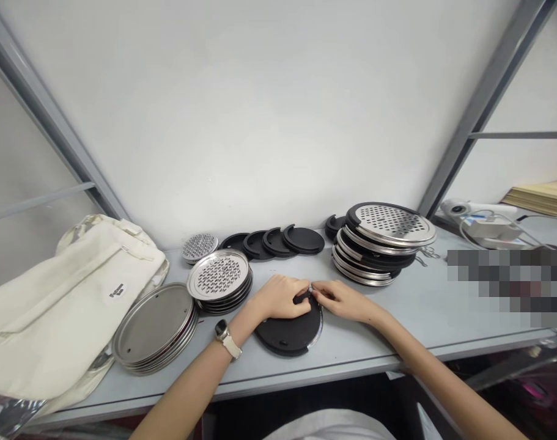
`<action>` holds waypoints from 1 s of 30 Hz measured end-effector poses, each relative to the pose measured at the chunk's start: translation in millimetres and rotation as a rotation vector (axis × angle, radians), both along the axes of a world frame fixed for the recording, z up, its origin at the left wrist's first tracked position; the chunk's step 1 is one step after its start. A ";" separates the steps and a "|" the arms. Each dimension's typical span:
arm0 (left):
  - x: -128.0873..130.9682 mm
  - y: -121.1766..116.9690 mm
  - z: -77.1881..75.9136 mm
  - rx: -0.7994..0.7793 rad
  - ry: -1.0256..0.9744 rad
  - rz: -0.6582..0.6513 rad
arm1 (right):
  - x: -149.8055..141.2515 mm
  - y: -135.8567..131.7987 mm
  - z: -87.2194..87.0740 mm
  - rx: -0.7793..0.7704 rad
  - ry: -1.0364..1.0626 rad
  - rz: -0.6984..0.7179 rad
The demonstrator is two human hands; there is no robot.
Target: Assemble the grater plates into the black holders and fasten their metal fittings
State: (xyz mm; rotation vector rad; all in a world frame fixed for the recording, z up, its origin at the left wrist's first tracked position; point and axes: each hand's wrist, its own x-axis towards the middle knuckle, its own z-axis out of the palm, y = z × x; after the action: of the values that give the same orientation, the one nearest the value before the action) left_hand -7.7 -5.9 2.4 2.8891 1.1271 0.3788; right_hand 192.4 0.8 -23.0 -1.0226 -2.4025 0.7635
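Grater disc [282, 336], black-faced with a metal edge, is laid on the desk [361, 339]. At its far edge, fingers of the left hand [280, 297] and right hand [340, 300] are bunched; whether they are clamped cannot be told. Beyond it, black holders [307, 241] are lined up.

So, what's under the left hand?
A black disc lies under the left hand. Its near part shows, with a shiny edge along the right. Whatever the hand itself covers cannot be seen, nor can the disc's underside.
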 end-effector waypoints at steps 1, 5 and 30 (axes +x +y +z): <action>-0.1 -0.3 0.4 0.002 0.009 0.002 | -0.1 -0.3 0.4 0.006 0.003 0.006; -0.3 -1.8 1.7 0.019 0.048 0.030 | -0.3 -0.9 2.1 0.026 -0.001 0.024; -2.4 -2.1 2.4 0.032 0.118 0.035 | -5.1 -2.1 3.0 0.074 0.093 -0.103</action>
State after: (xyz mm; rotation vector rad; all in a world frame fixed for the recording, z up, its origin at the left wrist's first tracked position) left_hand -10.2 -8.0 4.8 2.9580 1.2004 0.2312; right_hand 187.3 -1.3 -20.0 -1.0485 -2.2635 0.6661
